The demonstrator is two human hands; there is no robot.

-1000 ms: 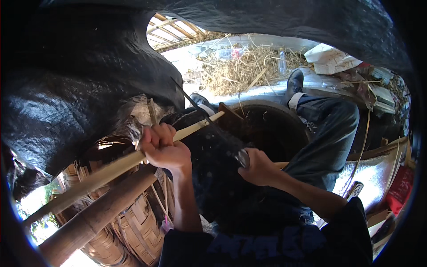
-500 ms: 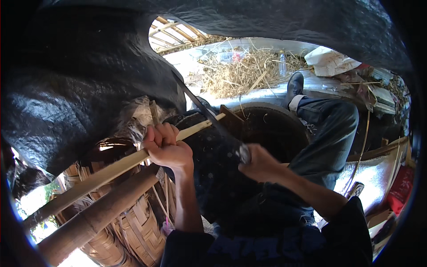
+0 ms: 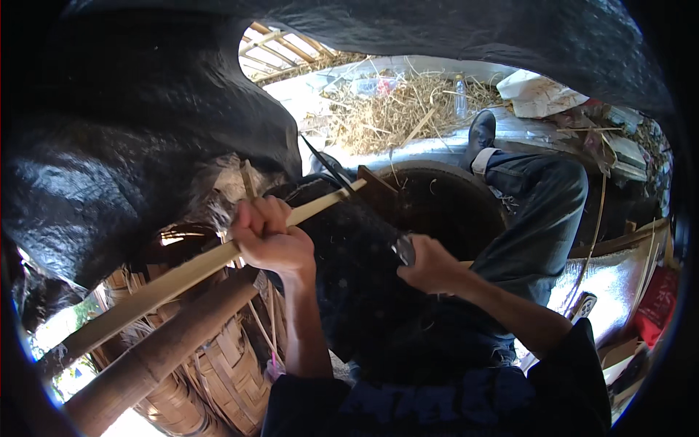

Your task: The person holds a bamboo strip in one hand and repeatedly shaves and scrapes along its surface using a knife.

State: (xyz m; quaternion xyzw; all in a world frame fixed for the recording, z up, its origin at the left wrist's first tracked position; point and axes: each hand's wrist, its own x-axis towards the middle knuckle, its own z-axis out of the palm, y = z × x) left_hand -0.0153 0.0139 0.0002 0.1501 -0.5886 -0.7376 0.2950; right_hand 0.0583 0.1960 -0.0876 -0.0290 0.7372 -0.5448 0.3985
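Note:
A pale split bamboo strip [image 3: 171, 275] runs slantwise from the lower left to the middle, and my left hand [image 3: 271, 237] is closed round it near its far end. My right hand [image 3: 431, 266] grips the handle of a long dark knife [image 3: 335, 171]. Its blade points up and left, crossing the strip close to its far tip, beyond my left hand. Part of the blade near the handle is lost against dark cloth. A brown wooden piece [image 3: 376, 180] stands just by the strip's tip.
Below the strip lies a thick bamboo pole [image 3: 164, 349], over woven bamboo baskets [image 3: 226, 371]. Black plastic sheeting [image 3: 145, 109] hangs left and overhead. A dark round container [image 3: 466, 182] sits between my legs. Straw [image 3: 393, 109] and a clear bottle [image 3: 461, 98] lie beyond.
My right hand has drawn slightly to the right with the knife, and the blade's tip has come down and right. My left hand and the strip have barely moved.

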